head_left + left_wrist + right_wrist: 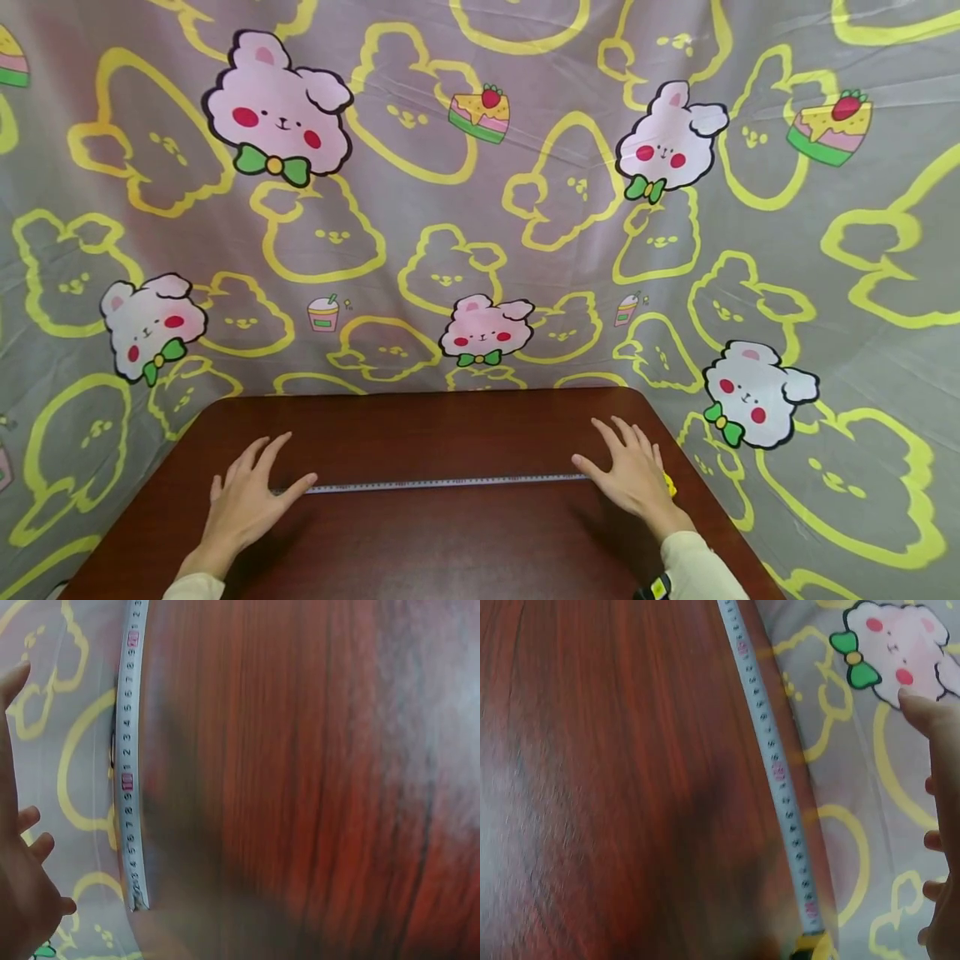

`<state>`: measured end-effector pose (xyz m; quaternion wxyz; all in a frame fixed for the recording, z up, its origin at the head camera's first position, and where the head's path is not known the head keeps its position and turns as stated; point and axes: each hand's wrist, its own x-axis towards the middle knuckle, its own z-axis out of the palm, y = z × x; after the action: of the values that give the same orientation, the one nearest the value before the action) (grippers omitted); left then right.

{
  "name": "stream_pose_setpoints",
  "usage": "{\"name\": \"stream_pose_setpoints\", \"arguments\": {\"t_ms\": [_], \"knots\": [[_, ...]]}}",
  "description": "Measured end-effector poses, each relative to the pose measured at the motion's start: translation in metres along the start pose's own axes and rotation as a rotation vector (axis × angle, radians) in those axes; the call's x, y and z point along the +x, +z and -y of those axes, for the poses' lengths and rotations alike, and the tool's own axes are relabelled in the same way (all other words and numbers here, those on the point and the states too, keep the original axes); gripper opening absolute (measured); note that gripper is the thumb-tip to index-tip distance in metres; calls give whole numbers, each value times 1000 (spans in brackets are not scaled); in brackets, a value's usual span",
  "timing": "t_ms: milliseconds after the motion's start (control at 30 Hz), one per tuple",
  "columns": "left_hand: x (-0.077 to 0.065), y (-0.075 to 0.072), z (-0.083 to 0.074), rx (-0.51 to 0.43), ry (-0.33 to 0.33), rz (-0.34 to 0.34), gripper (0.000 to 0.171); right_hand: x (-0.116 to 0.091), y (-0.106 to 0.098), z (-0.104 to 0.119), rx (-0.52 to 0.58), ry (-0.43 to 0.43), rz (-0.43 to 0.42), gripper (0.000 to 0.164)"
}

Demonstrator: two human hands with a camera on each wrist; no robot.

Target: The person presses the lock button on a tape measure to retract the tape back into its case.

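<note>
A tape measure's blade (pixel 450 482) lies stretched across the dark wooden table, from near my left hand to its yellow case (pixel 670 486) by my right hand. In the left wrist view the blade's free end (pixel 139 904) shows near the low numbers. My left hand (pixel 251 496) hovers with spread fingers over that end, holding nothing. Over the case end, my right hand (pixel 630 475) is also spread and holds nothing; it partly hides the case in the head view. The right wrist view shows the blade (pixel 778 772) running into the yellow and black case (pixel 815 947).
The brown table top (pixel 450 542) has rounded far corners. A grey cloth (pixel 540 275) printed with rabbits and yellow outlines hangs behind the table and along both sides. A dark watch or strap (pixel 657 587) sits at the right wrist.
</note>
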<state>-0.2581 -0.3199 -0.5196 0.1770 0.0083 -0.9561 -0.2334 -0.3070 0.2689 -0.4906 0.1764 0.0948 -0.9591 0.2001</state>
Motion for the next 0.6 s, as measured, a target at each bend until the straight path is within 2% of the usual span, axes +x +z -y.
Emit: {"name": "stream_pose_setpoints", "arguments": {"t_ms": [367,467,600], "knots": [[3,-1,26,-63,-76,37,98,-12,2,-43,82,33,-38,77],[4,-2,37,-110,-123,68,101,-17,6,-55,109,56,-33,75],[5,-4,51,-195,-222,150,106,-23,11,-68,140,111,-15,74]]}}
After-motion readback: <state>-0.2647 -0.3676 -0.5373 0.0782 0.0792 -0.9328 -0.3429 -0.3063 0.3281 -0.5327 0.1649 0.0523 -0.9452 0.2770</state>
